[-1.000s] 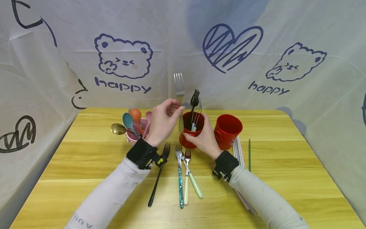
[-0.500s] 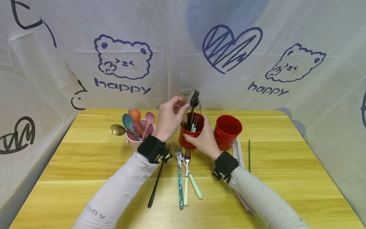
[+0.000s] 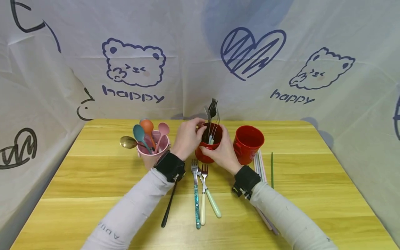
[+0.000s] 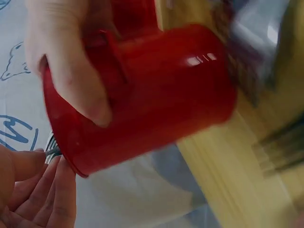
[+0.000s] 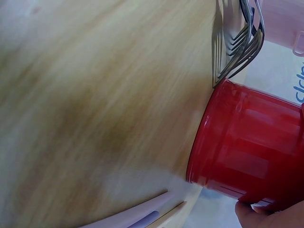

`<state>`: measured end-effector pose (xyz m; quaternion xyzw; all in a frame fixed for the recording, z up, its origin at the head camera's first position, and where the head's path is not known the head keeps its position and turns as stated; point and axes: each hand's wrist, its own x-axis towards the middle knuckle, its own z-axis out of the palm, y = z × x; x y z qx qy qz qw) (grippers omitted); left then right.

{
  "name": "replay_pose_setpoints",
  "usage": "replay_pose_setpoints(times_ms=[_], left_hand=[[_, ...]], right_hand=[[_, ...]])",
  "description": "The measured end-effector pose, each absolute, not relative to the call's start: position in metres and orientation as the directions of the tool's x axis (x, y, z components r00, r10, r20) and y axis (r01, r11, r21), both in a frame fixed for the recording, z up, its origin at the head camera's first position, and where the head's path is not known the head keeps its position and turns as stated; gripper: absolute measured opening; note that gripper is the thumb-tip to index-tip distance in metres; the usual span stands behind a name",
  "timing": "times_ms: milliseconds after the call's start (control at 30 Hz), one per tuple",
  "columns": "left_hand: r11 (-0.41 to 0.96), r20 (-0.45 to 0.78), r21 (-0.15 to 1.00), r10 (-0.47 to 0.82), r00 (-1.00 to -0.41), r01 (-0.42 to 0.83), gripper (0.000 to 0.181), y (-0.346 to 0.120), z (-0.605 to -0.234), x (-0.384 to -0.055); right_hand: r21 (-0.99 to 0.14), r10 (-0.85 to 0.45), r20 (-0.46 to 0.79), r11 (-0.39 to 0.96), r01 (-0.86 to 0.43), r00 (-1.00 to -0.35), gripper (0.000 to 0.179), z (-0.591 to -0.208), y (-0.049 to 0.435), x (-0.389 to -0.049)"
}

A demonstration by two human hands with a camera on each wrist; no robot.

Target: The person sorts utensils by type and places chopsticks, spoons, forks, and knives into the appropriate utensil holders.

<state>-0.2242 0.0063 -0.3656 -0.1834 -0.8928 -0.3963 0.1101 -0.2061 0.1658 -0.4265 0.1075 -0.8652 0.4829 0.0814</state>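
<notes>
In the head view, my left hand [image 3: 189, 137] is at the rim of the left red cup [image 3: 203, 157], pinching a silver fork [image 3: 207, 114] whose tines stick up above the rim. The left wrist view also shows that fork [image 4: 52, 148] between thumb and fingertips of my left hand [image 4: 40, 190]. My right hand [image 3: 224, 152] grips the cup's right side, thumb at the front. A black fork [image 3: 213, 107] and thin wire-like silver cutlery [image 3: 217, 116] stand inside. The fork's lower part is hidden by the hand and cup.
A second red cup [image 3: 249, 144] stands right of the first, near chopsticks [image 3: 260, 166] and a green stick [image 3: 272, 170]. The pink bucket [image 3: 147, 158] at left holds several spoons. Before the cup lie a teal-handled fork [image 3: 197, 205], cream-handled [image 3: 203, 208] and green-handled cutlery [image 3: 214, 203], and a black-handled fork [image 3: 168, 210].
My left hand has moved right and down with the silver fork, lowering it into the left red cup. My right hand has kept its grip on the cup.
</notes>
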Motion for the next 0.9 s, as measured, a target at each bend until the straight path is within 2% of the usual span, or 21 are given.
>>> replay_pose_setpoints(times_ms=[267,567,900], left_hand=[[0.636,0.387,0.626,0.247,-0.888,0.45,0.018,-0.003,-0.368,-0.21],[0.625,0.359,0.636,0.28,-0.89,0.453,0.013,-0.016,-0.374,-0.179],[0.66,0.363,0.573,0.328,-0.872,0.487,0.006,-0.044,-0.389,-0.159]], right_hand=[[-0.82,-0.103,0.234,0.513,-0.253,-0.967,0.093,-0.425,0.165,-0.206],[-0.825,-0.08,0.204,0.523,-0.215,-0.976,0.099,-0.425,0.164,-0.204],[-0.826,-0.074,0.219,0.516,-0.226,-0.973,0.098,-0.426,0.164,-0.205]])
